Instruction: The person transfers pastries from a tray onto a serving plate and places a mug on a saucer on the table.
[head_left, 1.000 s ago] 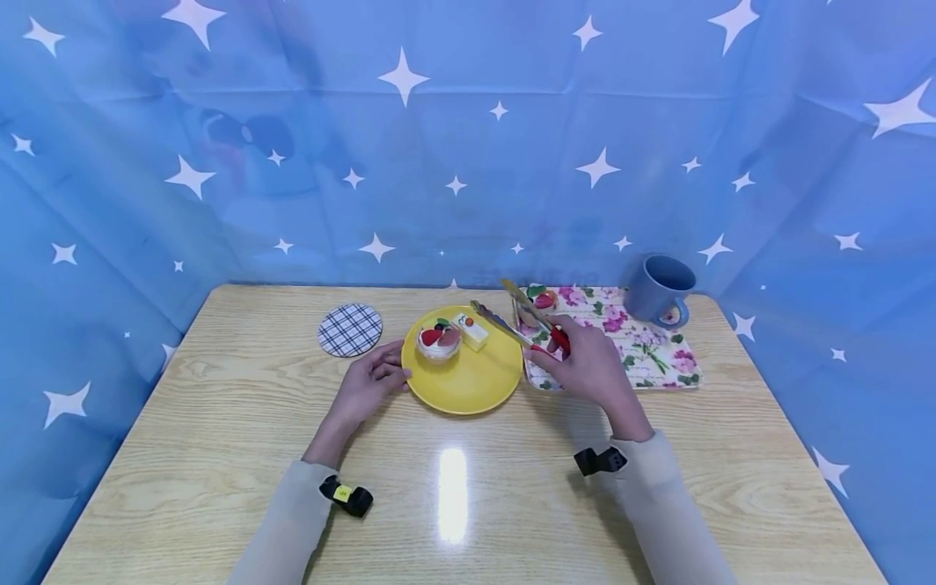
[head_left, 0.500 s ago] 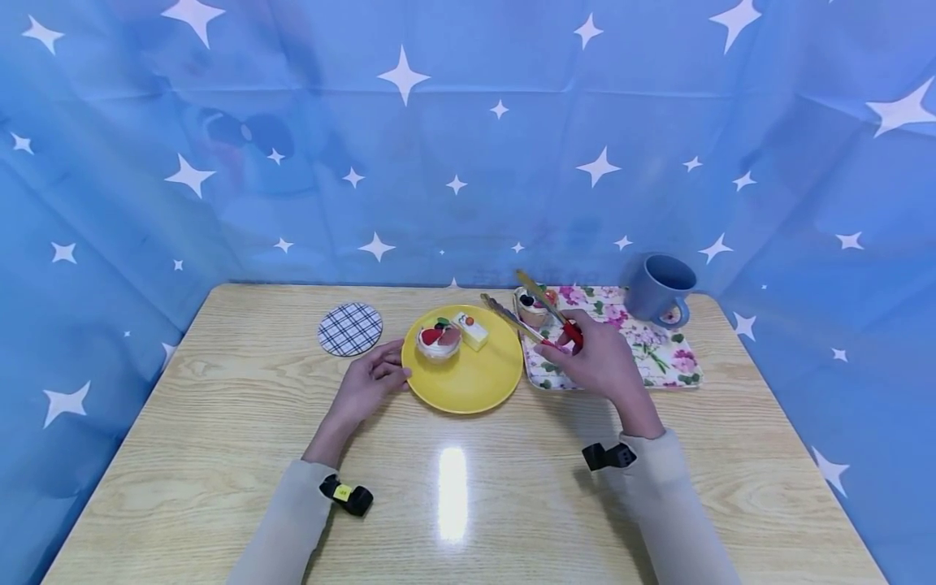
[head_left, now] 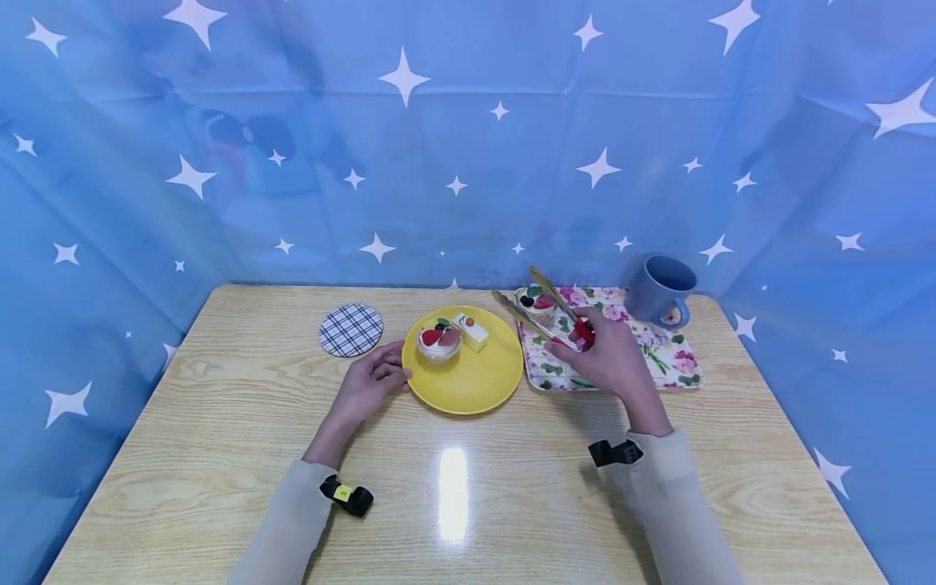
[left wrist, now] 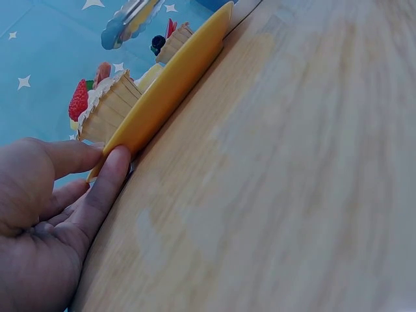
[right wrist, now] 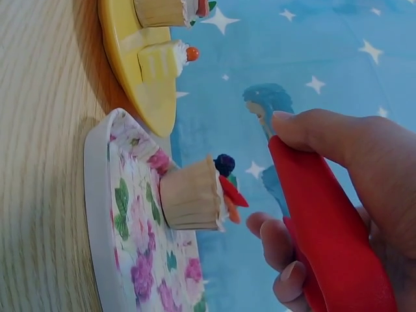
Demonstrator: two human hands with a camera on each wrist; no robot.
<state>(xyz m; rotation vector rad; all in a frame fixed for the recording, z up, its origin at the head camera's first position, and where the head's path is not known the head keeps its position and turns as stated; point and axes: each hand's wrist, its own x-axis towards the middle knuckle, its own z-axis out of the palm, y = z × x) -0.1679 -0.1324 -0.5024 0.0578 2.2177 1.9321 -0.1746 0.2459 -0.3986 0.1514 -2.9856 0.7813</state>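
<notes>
The right hand (head_left: 610,353) holds one pair of red-handled metal tongs (right wrist: 318,221), arms spread, above one beige cupcake (right wrist: 192,195) with cream and berries, at the far left corner of one white floral tray (head_left: 661,370). The left hand (head_left: 369,382) pinches the left edge of one round yellow plate (head_left: 475,386), bearing a second cupcake (head_left: 439,347) and one yellow cake slice (head_left: 471,332).

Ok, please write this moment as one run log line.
left hand: pinches plate at rim | right hand: holds open tongs near cupcake on tray, ungripped | plate: other cupcake, cake slice
</notes>
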